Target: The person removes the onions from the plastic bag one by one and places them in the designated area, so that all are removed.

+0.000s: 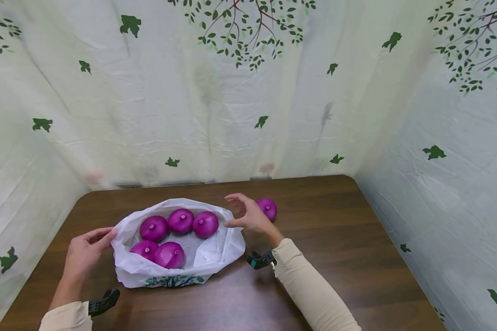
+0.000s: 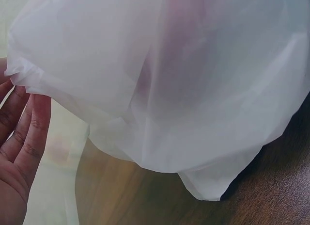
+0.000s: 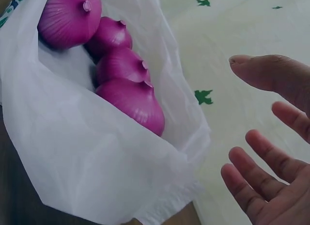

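Note:
A white plastic bag (image 1: 126, 276) with a leafy green-blue print on its front stands with its mouth spread wide. Several purple onions (image 1: 170, 255) lie inside, some along the back and others at the front left. My left hand (image 1: 84, 253) pinches the bag's left rim between thumb and fingers; in the left wrist view the bunched plastic (image 2: 29, 77) is at the fingertips. At the bag's right edge, my right hand (image 1: 251, 215) has its fingers spread apart with nothing in them. One more onion (image 1: 269, 208) sits on the table just beyond the right hand, partly hidden by it.
The brown wooden table (image 1: 331, 239) has rounded far corners. Pale curtains (image 1: 215, 115) printed with leaves surround it at the back and sides. A dark band (image 1: 260, 260) is on the right wrist and another (image 1: 104, 302) on the left.

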Demonstrator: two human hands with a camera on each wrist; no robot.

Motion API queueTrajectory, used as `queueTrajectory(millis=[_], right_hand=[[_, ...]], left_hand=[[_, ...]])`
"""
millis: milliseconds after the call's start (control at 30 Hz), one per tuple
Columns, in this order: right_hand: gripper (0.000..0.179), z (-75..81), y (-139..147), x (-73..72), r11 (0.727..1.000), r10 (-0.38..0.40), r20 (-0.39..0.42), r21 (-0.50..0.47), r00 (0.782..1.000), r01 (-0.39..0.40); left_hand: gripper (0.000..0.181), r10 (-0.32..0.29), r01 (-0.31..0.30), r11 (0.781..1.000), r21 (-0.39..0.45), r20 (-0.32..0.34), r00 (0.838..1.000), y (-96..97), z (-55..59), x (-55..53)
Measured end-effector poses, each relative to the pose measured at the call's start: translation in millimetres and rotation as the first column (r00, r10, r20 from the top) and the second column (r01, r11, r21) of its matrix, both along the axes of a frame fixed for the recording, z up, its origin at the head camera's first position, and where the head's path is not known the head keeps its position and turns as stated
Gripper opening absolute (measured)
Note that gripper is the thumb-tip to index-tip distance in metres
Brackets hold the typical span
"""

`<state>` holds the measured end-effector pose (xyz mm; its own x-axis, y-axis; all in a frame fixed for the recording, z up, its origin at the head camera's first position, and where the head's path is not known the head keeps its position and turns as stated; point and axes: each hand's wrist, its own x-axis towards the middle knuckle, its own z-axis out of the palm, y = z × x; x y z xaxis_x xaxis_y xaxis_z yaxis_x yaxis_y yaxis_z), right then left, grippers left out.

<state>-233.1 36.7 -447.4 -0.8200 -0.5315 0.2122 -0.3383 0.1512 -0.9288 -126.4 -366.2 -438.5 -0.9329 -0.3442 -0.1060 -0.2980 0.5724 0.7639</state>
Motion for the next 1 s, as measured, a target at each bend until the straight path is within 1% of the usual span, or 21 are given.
queueTrajectory(millis=[233, 400, 633, 767, 900, 1000], right_hand=[[0.062, -0.7, -10, 4.9, 1.0, 0.026, 0.025, 0.001, 0.999, -0.026], [0.062, -0.4, -19, 6.4, 0.998, 0.069, 0.034, -0.009, 0.997, -0.069], [0.061, -1.7, -31, 9.6, 0.994, 0.109, 0.044, -0.013, 0.993, -0.109], [0.061, -3.4, -37, 11.4, 0.992, 0.128, 0.06, -0.004, 0.99, -0.128], [0.062, -3.2, -42, 14.1, 0.991, 0.127, 0.082, 0.036, 0.989, -0.13], [0.063, -3.7, -46, 14.8, 0.986, 0.144, 0.078, 0.079, 0.987, -0.15]], left_hand=[[0.064, 0.0, 0.0, 1.0, 0.007, 0.009, 1.0, -1.8, -1.0, 1.5], [0.065, 0.005, -0.005, 0.999, 0.034, 0.019, 1.0, -4.6, 1.2, 0.7], [0.066, -0.034, 0.033, 0.999, 0.039, 0.025, 0.999, -4.1, 5.0, -0.9], [0.066, -0.041, 0.041, 0.999, 0.032, 0.025, 0.999, -4.3, 5.9, -0.9], [0.065, -0.043, 0.042, 0.999, 0.025, 0.022, 0.999, -4.5, 5.8, -0.4], [0.065, -0.046, 0.046, 0.999, 0.028, 0.023, 0.999, -3.3, 5.5, -0.2]])
